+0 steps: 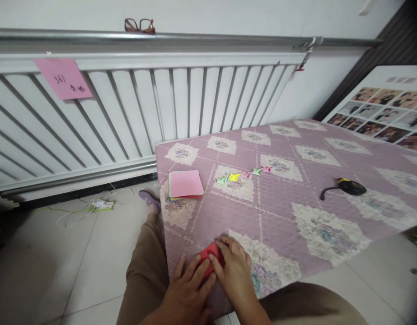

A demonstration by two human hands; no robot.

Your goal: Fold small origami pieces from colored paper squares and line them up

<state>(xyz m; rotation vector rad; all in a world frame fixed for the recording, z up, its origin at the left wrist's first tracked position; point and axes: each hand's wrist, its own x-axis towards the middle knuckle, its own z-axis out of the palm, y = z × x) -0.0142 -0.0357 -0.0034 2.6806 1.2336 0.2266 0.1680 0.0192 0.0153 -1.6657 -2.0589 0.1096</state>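
A small folded piece of red paper point(211, 253) lies on the flowered tablecloth near the table's front left corner. My left hand point(191, 289) rests with its fingers spread over the paper's left part, pressing it to the cloth. From the right, my right hand point(233, 266) has thumb and fingers closed on the paper's right end. Behind them sits a stack of square coloured sheets, pink on top point(186, 183). To its right is a row of several small folded paper pieces in green, yellow point(234, 177) and pink.
A black and yellow object point(352, 187) with a short tail lies at the table's right. A white radiator point(201, 99) stands behind, with glasses point(139, 26) on the pipe above. A power strip point(102, 205) with cables is on the floor at left.
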